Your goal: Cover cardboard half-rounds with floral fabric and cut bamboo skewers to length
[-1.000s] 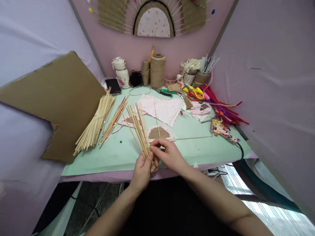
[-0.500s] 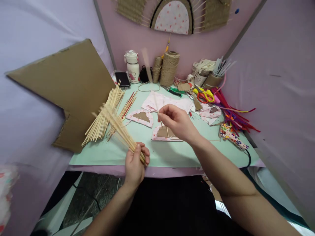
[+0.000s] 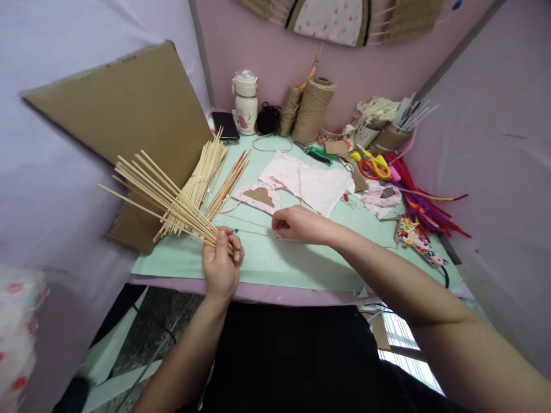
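My left hand (image 3: 221, 261) is closed round the ends of a bunch of thin wooden sticks (image 3: 163, 198), which fan out up and to the left above the table's front edge. My right hand (image 3: 297, 223) rests on the pale green mat (image 3: 275, 261), fingers pinched on one end of a single stick (image 3: 247, 221) that lies flat and points left. Just beyond it lies a fabric-edged cardboard arch (image 3: 258, 197).
A tied bundle of sticks (image 3: 200, 180) and red-tipped sticks (image 3: 228, 183) lie at left by a large cardboard sheet (image 3: 129, 115). Pink fabric (image 3: 310, 183), twine spools (image 3: 312, 109), a bottle (image 3: 245, 103), a phone (image 3: 224, 125), scissors (image 3: 372, 166), pipe cleaners (image 3: 424, 201) crowd the back and right.
My left hand swung the stick bunch from upright to pointing left. My right hand drew one stick out, lifted it, then brought it down flat onto the mat. The view shifted left.
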The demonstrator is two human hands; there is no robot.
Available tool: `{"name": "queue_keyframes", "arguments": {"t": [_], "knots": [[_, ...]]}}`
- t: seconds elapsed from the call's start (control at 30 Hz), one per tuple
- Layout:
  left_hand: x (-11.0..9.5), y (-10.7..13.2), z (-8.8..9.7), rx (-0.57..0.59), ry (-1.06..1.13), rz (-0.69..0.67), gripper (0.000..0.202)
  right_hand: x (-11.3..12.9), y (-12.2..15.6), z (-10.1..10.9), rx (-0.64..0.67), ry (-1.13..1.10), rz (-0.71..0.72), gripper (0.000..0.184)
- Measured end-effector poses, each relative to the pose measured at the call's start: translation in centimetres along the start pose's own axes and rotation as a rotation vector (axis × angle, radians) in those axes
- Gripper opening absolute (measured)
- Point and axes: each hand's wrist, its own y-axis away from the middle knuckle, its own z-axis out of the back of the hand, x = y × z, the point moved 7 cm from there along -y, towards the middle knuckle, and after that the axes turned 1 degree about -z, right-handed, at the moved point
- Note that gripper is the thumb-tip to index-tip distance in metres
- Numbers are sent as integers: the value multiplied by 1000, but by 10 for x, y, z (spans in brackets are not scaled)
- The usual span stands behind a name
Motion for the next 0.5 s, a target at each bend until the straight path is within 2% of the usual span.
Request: {"name": "queue_keyframes", "arguments": {"t": [0.27, 0.5], "knots": [[1, 0, 0, 15, 17, 3, 17, 3, -5, -7, 62, 54, -9, 19], [1, 0, -1, 18, 26, 15, 19, 1, -5, -10, 51, 34, 0, 20]]}}
